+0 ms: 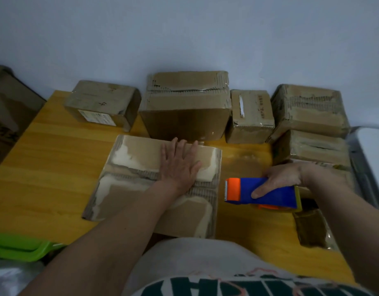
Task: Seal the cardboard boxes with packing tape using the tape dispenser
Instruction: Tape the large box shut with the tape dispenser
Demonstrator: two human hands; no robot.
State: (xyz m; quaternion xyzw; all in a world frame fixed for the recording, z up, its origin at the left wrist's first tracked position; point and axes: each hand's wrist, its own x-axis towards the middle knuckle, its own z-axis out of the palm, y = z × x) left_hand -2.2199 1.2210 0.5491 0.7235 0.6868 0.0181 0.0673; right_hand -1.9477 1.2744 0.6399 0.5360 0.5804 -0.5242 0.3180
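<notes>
My left hand presses flat on the cardboard box; my right hand grips the tape dispenser just beside it. Its flaps look closed but this run seems unfinished.

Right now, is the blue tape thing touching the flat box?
Apart. The head view shows bare yellow table between the tape dispenser in the right hand and the flat box.

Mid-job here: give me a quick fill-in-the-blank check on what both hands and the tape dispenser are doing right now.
1. The left hand presses flat on the worn flat ____ box.
2. The right hand grips the blue and ____ tape dispenser.
3. The dispenser is to the ____ of that box.

Missing words: cardboard; orange; right
</notes>
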